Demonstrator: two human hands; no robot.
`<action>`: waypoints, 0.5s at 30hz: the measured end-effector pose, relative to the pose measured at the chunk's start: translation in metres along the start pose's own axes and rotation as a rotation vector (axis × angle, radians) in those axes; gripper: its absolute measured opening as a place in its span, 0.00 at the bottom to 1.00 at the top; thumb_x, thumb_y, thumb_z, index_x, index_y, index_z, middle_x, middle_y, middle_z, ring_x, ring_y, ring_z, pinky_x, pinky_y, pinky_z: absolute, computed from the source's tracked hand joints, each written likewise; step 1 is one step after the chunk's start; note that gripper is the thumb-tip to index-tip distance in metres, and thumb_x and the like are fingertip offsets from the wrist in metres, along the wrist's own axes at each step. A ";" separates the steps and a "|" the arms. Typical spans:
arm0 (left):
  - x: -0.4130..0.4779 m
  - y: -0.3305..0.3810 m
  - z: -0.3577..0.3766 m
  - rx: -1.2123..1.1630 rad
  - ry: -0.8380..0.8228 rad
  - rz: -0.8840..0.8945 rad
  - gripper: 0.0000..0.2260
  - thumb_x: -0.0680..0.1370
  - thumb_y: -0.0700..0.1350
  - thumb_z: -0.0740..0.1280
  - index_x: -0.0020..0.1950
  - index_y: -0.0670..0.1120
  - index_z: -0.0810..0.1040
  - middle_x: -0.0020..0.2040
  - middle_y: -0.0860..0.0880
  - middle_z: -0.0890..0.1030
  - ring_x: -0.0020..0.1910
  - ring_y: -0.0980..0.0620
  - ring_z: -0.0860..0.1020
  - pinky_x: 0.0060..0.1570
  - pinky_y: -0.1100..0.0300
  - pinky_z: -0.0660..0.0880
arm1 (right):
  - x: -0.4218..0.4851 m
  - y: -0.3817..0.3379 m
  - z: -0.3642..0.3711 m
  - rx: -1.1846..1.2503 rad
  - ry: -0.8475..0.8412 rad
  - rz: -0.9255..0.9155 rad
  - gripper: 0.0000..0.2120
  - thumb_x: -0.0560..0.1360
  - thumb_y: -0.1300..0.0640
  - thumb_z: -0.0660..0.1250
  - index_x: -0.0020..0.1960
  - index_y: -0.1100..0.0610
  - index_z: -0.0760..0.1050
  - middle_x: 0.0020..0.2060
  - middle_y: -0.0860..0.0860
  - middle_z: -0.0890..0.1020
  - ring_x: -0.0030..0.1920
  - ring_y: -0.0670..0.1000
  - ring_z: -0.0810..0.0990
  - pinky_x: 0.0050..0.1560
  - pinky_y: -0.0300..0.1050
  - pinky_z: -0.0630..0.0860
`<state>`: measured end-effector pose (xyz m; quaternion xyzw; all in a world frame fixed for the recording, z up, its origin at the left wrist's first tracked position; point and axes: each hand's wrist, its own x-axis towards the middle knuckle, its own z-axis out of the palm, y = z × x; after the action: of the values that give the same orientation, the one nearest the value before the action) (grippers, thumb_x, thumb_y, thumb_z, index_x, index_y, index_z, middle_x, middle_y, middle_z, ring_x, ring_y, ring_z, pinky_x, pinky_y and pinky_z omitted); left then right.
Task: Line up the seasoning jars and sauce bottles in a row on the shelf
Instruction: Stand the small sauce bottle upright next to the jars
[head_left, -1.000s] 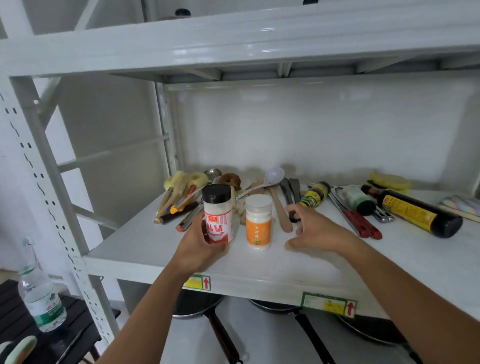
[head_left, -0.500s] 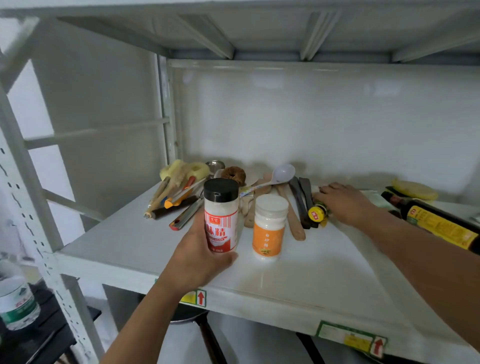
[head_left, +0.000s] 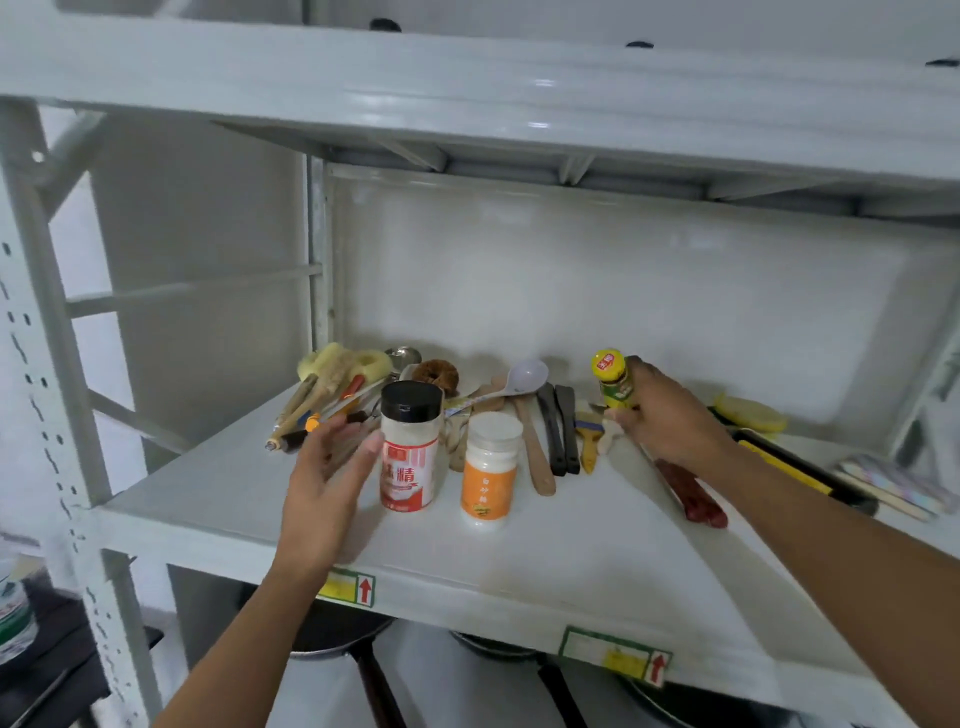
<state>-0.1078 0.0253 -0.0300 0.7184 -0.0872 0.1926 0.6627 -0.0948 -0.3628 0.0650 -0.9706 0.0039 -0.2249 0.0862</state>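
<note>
Several utensils (head_left: 540, 441) behind two jars (head_left: 410, 447)

Left hand (head_left: 324, 480) open, fingers spread, forearm reaching up, right hand (head_left: 670, 415) raised, fingers curled in a grip

Kitchen storage corner, domestic or small catering. White metal rack (head_left: 57, 332) with perforated uprights and load stickers on the shelf (head_left: 519, 561) edge. On it: seasoning jars (head_left: 410, 447), a small sauce bottle (head_left: 613, 382), wooden spatulas (head_left: 532, 447), a white ladle (head_left: 524, 376), scrubbing brushes (head_left: 322, 379), sponges (head_left: 750, 413). Frying pans (head_left: 343, 634) on the tier below. Plain white wall (head_left: 597, 280) behind.
</note>
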 end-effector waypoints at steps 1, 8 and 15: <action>-0.008 0.008 -0.001 -0.017 0.071 0.037 0.33 0.77 0.67 0.67 0.77 0.52 0.69 0.72 0.52 0.76 0.71 0.50 0.74 0.72 0.52 0.70 | -0.008 -0.007 -0.011 0.096 0.005 0.016 0.21 0.79 0.53 0.72 0.67 0.54 0.68 0.56 0.54 0.81 0.54 0.58 0.82 0.52 0.55 0.79; -0.109 0.072 0.070 0.178 -0.103 0.669 0.13 0.78 0.33 0.62 0.61 0.44 0.76 0.60 0.51 0.75 0.60 0.51 0.76 0.59 0.57 0.74 | -0.069 -0.047 -0.027 0.483 0.029 0.080 0.24 0.78 0.42 0.72 0.66 0.53 0.70 0.56 0.49 0.83 0.56 0.51 0.83 0.56 0.51 0.79; -0.128 0.052 0.143 0.214 -0.479 0.350 0.20 0.81 0.41 0.65 0.72 0.53 0.68 0.65 0.56 0.69 0.64 0.57 0.72 0.66 0.57 0.73 | -0.109 -0.053 -0.004 0.543 0.022 0.109 0.22 0.77 0.40 0.72 0.64 0.50 0.73 0.54 0.46 0.84 0.55 0.50 0.84 0.59 0.54 0.80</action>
<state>-0.2215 -0.1382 -0.0394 0.7829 -0.3424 0.1372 0.5009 -0.1957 -0.3059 0.0298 -0.9078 -0.0033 -0.2234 0.3550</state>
